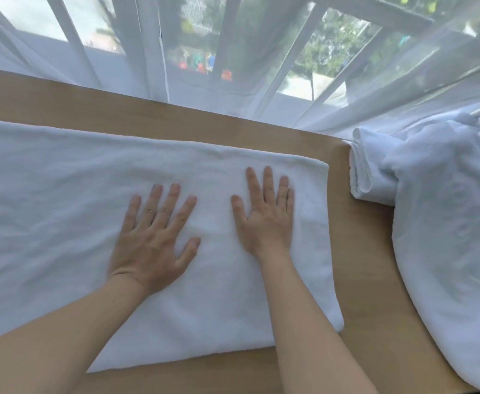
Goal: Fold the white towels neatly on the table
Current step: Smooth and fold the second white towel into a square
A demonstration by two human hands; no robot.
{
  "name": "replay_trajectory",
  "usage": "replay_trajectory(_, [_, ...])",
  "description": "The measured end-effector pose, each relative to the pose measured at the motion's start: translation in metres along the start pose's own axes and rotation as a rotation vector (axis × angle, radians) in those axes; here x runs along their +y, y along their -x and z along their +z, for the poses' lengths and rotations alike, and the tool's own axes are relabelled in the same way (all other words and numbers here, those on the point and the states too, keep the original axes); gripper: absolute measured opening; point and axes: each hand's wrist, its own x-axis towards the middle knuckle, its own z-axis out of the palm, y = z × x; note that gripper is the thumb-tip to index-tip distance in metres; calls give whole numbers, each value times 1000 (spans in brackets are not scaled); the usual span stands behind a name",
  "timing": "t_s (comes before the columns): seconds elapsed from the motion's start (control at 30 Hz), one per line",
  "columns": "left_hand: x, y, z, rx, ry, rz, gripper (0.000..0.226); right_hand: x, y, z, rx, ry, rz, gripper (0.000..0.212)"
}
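Note:
A large white towel (62,200) lies spread flat across the wooden table (361,265), reaching from the left edge of view to a straight edge on the right. My left hand (152,240) rests flat on it, palm down, fingers spread. My right hand (267,217) lies flat beside it, closer to the towel's right end, fingers apart. Neither hand grips anything. A rolled white towel (371,169) sits at the table's far right. Another loose white towel (446,237) is draped partly over it and runs down the right side.
A sheer white curtain (233,66) hangs along the table's far edge, with window frames behind it. Bare wood shows as a strip between the flat towel and the right-hand pile, and along the near edge.

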Motion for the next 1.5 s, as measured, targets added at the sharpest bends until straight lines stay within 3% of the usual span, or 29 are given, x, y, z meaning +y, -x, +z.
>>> replay_trajectory(0.27, [-2, -1, 7, 147, 15, 1, 71, 45, -46, -17, 31, -5, 53, 67])
replay_trajectory(0.5, [0, 0, 7, 159, 23, -21, 69, 56, -58, -23, 35, -84, 127, 59])
replay_trajectory(0.6, [0, -1, 6, 151, 26, -26, 70, 37, -37, -28, 75, -208, 183, 60])
replay_trajectory(0.77, [-1, -1, 7, 122, 30, -14, 74, -38, 60, -4, 207, -276, -26, 57])
replay_trajectory(0.9, [-3, 0, 8, 106, 17, 34, 76, -51, 101, 23, 92, -217, 71, 57])
replay_trajectory(1.5, [-2, -1, 1, 73, 66, 53, 71, 74, 135, 9, 169, -109, 548, 61])
